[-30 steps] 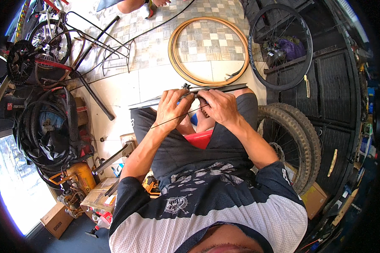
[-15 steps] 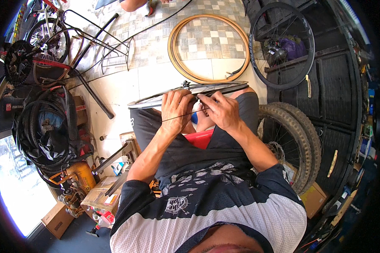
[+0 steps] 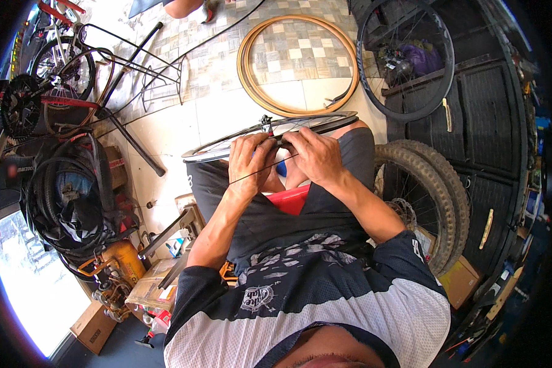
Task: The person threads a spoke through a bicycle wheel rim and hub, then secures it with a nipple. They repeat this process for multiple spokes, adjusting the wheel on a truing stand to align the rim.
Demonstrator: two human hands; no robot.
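A bicycle wheel (image 3: 211,153) lies nearly edge-on across my lap, its pale rim at the left and a dark stretch at the right. Its small hub (image 3: 265,121) shows just beyond my fingers. My left hand (image 3: 249,161) is closed over the near rim, fingers bent. Close beside it, my right hand (image 3: 316,157) is closed with fingertips pinched at the rim. A thin dark rod like a spoke (image 3: 257,172) slants from my left wrist to beneath my right hand. What lies between the fingertips is hidden.
Beyond the wheel, tan-edged tyres (image 3: 245,67) lie on the tiled floor. A dark-rimmed wheel (image 3: 363,67) leans against black cabinets (image 3: 490,122); knobby tyres (image 3: 451,202) stand at my right. Bike frames, a black frame tube (image 3: 132,142) and a yellow compressor (image 3: 124,260) are at left.
The fingers of both hands have shifted slightly at the rim. The thin rod now slants more steeply, its left end lower. The whole view has moved a little.
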